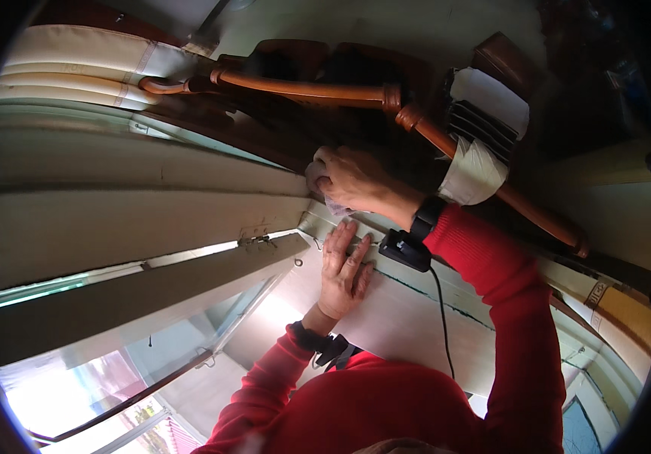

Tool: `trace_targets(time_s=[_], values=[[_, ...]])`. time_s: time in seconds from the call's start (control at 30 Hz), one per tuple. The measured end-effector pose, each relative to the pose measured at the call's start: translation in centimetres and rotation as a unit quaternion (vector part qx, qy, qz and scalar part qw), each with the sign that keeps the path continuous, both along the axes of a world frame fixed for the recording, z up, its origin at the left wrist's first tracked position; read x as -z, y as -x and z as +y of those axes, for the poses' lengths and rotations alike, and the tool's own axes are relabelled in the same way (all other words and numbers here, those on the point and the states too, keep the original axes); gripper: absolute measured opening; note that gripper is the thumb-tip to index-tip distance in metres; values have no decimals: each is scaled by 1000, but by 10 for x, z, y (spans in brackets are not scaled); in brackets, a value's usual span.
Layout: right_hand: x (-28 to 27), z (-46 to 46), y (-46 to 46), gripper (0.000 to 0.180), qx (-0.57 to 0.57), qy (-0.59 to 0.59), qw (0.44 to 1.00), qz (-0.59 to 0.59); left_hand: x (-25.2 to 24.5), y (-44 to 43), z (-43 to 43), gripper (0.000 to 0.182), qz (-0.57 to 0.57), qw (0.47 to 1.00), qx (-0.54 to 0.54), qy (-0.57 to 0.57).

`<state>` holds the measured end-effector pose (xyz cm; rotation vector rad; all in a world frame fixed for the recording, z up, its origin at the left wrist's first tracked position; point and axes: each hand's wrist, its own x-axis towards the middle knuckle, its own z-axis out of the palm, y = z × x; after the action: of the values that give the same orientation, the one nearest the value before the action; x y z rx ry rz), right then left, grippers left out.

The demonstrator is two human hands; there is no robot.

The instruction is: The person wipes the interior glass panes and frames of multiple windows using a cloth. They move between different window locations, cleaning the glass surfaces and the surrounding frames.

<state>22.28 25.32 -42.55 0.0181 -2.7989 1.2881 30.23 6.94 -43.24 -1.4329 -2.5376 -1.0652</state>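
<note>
My right hand [359, 180] is closed around a crumpled pale cloth [334, 205], against the corner where the painted wooden window frame [257, 204] meets a dark surface. Below it, my left hand [343, 264] lies flat on a white painted ledge [410, 318] with its fingers slightly apart, holding nothing. A black box-shaped device [405, 250] with a cable sits by my right wrist, close to the left fingertips. Small metal hooks [298, 262] stick out of the frame beside the left hand.
Beyond the hands, an orange-brown wooden furniture rail [314, 91] curves across, with a white cloth cover [473, 173] over part of it. Folded beige curtains [75, 71] hang at upper left. An open window sash [132, 306] with a metal bolt [256, 240] slants in from the left.
</note>
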Motion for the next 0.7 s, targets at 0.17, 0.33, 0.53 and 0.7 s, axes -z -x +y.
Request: trace_targets(time_s=[0.17,0.33,0.53,0.7], values=[[-17,17,-33,24,16,-43,993,105,-1,-1,0,49,0,1000,7,-3],[-24,52,-95,31,5,35,999,-12,0,-1,-1,45,0,1000,0,-9],[-21,12,-48,31,12,-47,995,90,3,-3,-4,50,-16,1000,-4,-17],[-19,-25,-24,26,29,-244,958,147,-1,-5,-2,46,-13,1000,-14,-22]])
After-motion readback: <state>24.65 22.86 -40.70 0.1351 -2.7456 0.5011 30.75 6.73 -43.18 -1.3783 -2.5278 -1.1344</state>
